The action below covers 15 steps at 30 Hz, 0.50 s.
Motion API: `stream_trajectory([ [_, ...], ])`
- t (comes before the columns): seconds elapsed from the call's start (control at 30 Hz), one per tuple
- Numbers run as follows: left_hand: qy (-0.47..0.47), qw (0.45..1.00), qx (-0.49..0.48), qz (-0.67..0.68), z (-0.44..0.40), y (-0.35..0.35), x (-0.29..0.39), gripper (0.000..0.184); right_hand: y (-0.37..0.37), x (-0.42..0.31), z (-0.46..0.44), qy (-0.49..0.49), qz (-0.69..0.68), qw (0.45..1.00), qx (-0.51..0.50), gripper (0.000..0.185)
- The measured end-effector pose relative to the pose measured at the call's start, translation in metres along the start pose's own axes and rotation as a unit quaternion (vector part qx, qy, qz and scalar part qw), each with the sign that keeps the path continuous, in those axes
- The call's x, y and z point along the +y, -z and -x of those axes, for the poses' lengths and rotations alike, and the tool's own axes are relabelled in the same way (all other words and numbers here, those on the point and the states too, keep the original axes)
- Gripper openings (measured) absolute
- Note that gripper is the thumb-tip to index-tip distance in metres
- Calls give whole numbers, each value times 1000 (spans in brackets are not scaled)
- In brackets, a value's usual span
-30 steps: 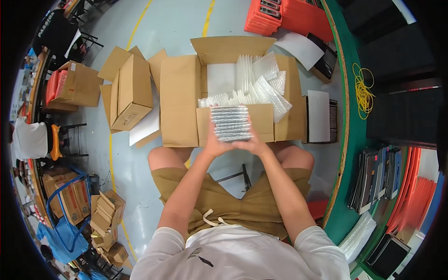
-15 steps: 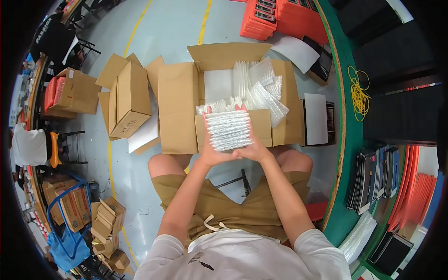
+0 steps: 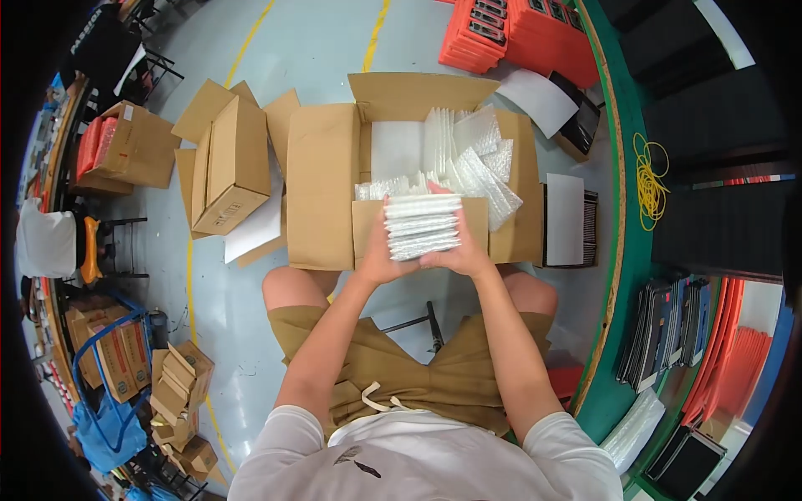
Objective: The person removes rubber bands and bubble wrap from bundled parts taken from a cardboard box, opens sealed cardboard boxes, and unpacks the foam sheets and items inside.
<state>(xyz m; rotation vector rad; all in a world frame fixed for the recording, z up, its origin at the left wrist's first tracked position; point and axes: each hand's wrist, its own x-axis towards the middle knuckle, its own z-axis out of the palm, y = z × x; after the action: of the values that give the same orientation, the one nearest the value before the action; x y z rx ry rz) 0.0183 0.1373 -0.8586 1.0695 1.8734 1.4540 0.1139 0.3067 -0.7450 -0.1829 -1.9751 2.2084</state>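
Observation:
Between my two hands is a stack of bubble-wrap pouches (image 3: 423, 227), its layered edges facing me. My left hand (image 3: 384, 255) is wrapped round the stack's left side. On the right side my right hand (image 3: 466, 250) grips it, the thumb along the bottom edge. Just beyond stands an open cardboard box (image 3: 324, 188) with its flaps folded out. Inside it, more bubble-wrap pouches (image 3: 484, 179) lie loose and tilted over the right part, and a white sheet (image 3: 396, 149) shows at the back left. The stack hides part of the box's near flap.
Another open carton (image 3: 234, 167) stands on the left. A green-topped bench (image 3: 622, 292) runs along the right, with a coiled yellow cable (image 3: 650, 184). Red crates (image 3: 551, 42) stand at the far right. A black box with a white sheet (image 3: 565, 219) sits beside the main box.
Both hands have shifted slightly right with the stack of bubble-wrap pouches, which is now a little tilted and blurred. The camera view has moved slightly too.

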Motion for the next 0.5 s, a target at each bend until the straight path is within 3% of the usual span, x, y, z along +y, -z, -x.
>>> stream_trajectory([
  [0.03,36,998,20,55,1,0,8,123,1,10,7,-10,-1,1000,13,124],
  [0.1,-19,1000,15,7,-5,5,26,131,5,33,19,-19,2,1000,23,134],
  [0.17,-50,998,18,-17,-10,7,27,136,11,70,29,-60,120,991,-9,143],
  [0.23,-64,996,10,-54,-6,5,17,89,6,62,29,-85,178,980,-30,149],
  [0.3,-69,995,8,-72,-2,4,11,69,2,39,29,-33,161,986,-22,149],
  [0.43,-127,985,5,-116,-2,18,57,78,3,30,31,27,183,982,-29,147],
  [0.5,-234,938,1,-256,-15,34,94,112,6,31,30,51,202,978,-29,146],
])
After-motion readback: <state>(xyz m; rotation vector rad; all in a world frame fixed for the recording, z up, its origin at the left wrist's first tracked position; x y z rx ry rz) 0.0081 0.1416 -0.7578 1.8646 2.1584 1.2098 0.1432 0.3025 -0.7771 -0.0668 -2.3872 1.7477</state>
